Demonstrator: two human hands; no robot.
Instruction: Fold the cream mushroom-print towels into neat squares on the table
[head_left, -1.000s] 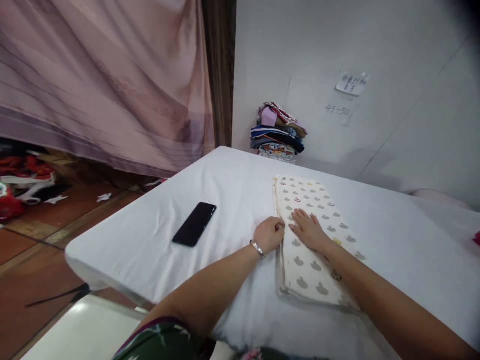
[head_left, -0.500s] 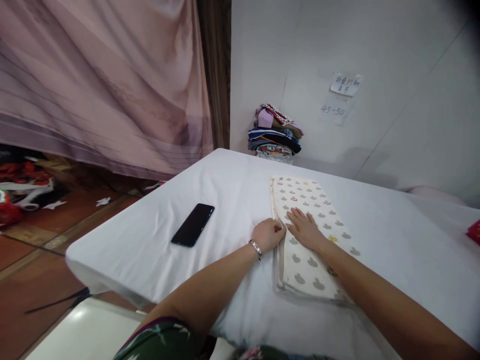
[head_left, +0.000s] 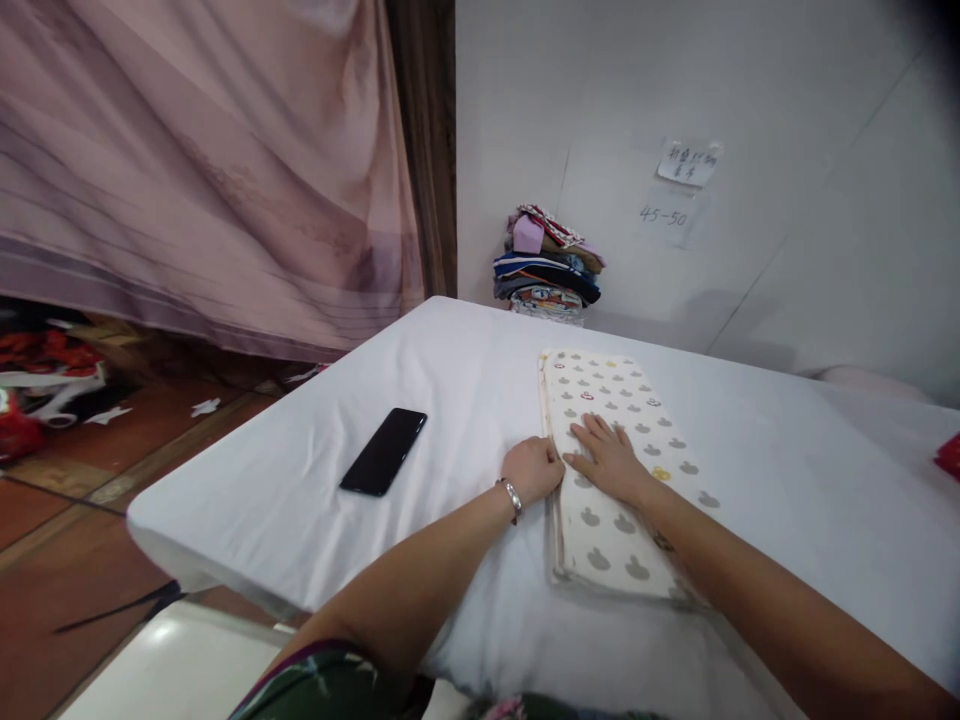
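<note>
A cream folded cloth point(head_left: 596, 525) with grey bunny-like prints and a few red and yellow ones lies lengthwise before me, its layers stacked along the left edge. My left hand point(head_left: 531, 470), with a silver bracelet at the wrist, is closed at that edge, thumb and fingers pinching the layers. The fingertips are partly hidden against the fabric. Flat on top of the cloth rests my right hand point(head_left: 611, 465), fingers spread, just right of the left hand.
A black phone point(head_left: 385, 452) lies left of my hands on the white-covered table point(head_left: 465, 370). Beyond the far edge is a stack of folded clothes point(head_left: 547, 265) against the wall. A white seat point(head_left: 172, 660) stands at the near left, and something red point(head_left: 949, 456) shows at the right.
My left hand and the cloth's left edge have shifted very slightly left. The right hand stays flat on the cloth, its thumb a little further left. The view has moved slightly.
</note>
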